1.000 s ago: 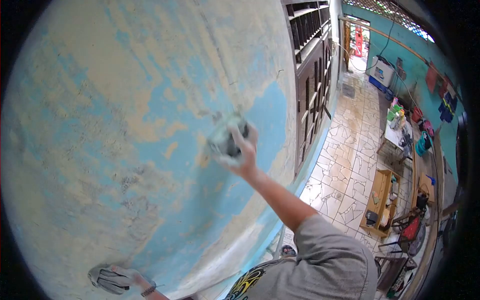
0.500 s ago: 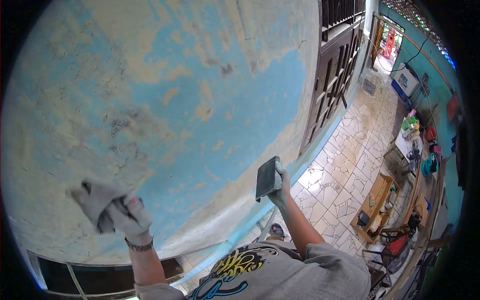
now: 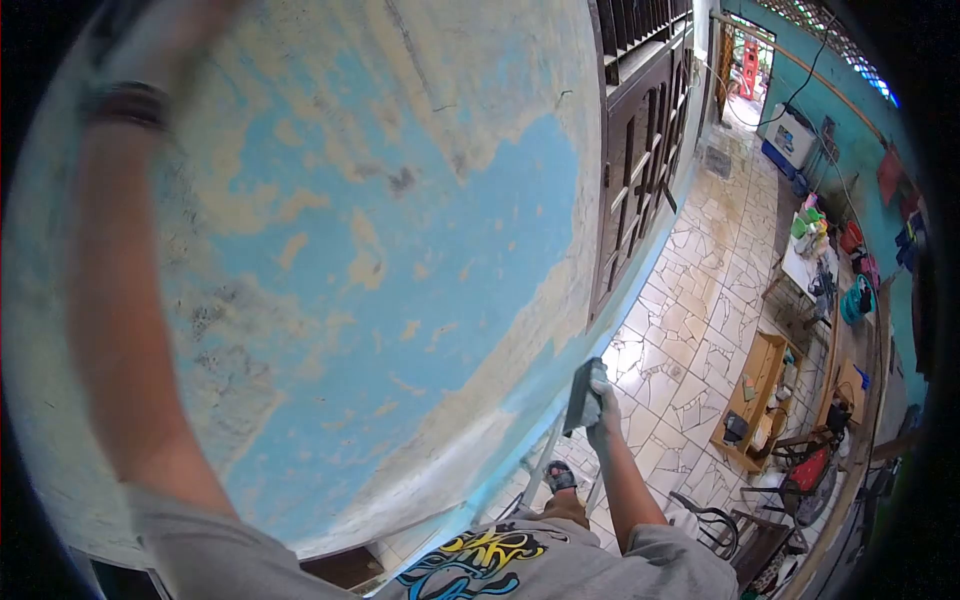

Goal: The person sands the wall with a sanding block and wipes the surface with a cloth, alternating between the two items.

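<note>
My left arm reaches up the wall, and my left hand (image 3: 175,50), smeared by motion, is at the top left edge of the view with a dark band on its wrist. Half a second ago the grey cloth was bunched in that hand; now only a dark blur shows beside the fingers. Low and to the right, my right hand (image 3: 606,412) grips a dark, flat sanding block (image 3: 580,398) by its back, its fingers pale with dust. The block is held in front of the wall's lower edge. Worn blue and cream paint covers the wall (image 3: 480,290) in patches.
A brown shuttered window (image 3: 650,150) is set in the wall on the right. Below runs a floor of broken tile (image 3: 690,310). A wooden box (image 3: 755,400), a chair with red (image 3: 805,470) and a cluttered table (image 3: 805,265) stand along the far side. My sandalled foot (image 3: 560,477) shows below.
My left hand has swung from low on the wall up to the top left. My right hand with the sanding block has moved slightly right and down, and the view has shifted.
</note>
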`<state>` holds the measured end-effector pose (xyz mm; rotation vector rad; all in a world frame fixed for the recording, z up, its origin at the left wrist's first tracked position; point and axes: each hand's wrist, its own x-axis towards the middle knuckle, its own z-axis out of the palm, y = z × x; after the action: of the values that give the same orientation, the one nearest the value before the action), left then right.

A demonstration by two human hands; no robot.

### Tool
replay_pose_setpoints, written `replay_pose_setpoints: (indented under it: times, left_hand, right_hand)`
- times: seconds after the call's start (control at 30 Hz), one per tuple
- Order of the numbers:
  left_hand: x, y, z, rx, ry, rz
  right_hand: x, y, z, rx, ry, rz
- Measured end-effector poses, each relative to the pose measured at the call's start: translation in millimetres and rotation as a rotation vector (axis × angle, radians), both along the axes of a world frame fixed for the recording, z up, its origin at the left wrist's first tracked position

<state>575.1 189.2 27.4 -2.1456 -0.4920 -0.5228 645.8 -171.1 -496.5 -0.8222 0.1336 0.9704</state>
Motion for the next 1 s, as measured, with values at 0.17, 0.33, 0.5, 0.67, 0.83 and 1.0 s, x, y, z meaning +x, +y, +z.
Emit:
replay_pose_setpoints:
  times: [0.17, 0.33, 0.5, 0.67, 0.83, 1.0]
  left_hand:
    - [31.1, -12.4, -236.9, -0.669, 0.180, 0.223]
    - [-9.0, -70.6, -374.2, -0.508, -0.027, -0.226]
    - [19.5, -66.6, -108.6, -0.140, -0.272, -0.478]
    - [-35.0, -4.6, 125.8, 0.367, -0.232, -0.182]
    - [-97.2, -24.3, 182.2, 0.433, -0.254, 0.011]
    - [-53.7, -38.3, 79.7, 0.080, -0.146, -0.178]
  right_hand:
    - [6.4, -37.6, -29.5, -0.137, -0.034, -0.159]
    - [13.1, -77.1, -54.5, -0.145, -0.082, -0.212]
    - [17.0, -73.5, -48.1, -0.235, -0.189, -0.181]
    - [13.7, -59.3, -32.8, -0.161, -0.265, -0.339]
    - [7.5, -63.6, -42.6, -0.202, -0.268, -0.310]
    - [10.4, -66.3, -56.9, -0.243, -0.246, -0.226]
